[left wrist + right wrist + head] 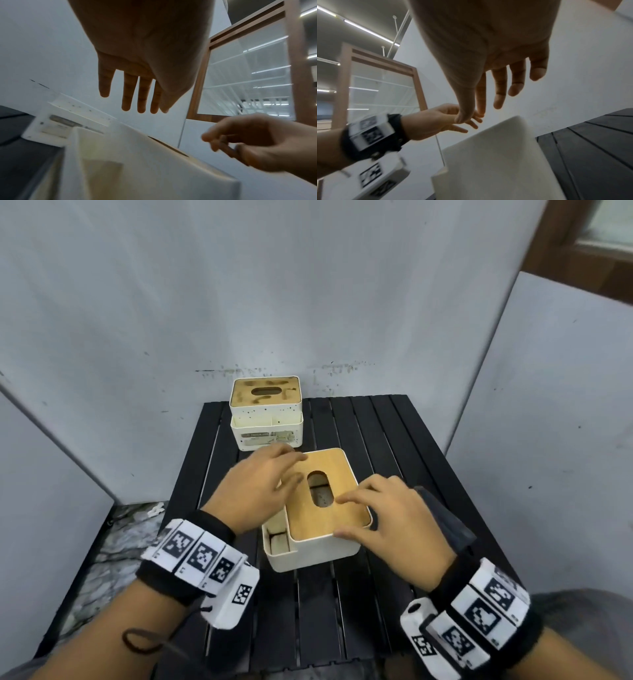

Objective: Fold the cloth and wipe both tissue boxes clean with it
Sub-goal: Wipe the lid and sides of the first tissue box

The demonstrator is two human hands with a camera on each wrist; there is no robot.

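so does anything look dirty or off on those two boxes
Yes. The far tissue box has dark smears on its wooden lid and specks on its white sides. The near tissue box has a clean-looking lid but sits askew to the table slats. Neither hand holds the cloth.

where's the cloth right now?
Head view: the dark cloth lies on the black table, right of the near tissue box, partly behind the right hand.

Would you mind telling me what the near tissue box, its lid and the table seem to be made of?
Near tissue box: probably matte cream plastic; smooth walls, rounded corners. Its lid: looks like bamboo or light wood, given its tan colour and faint grain, though it could be a veneer. Table: black slats with a slight sheen, perhaps painted metal or wood; the pictures leave that open.
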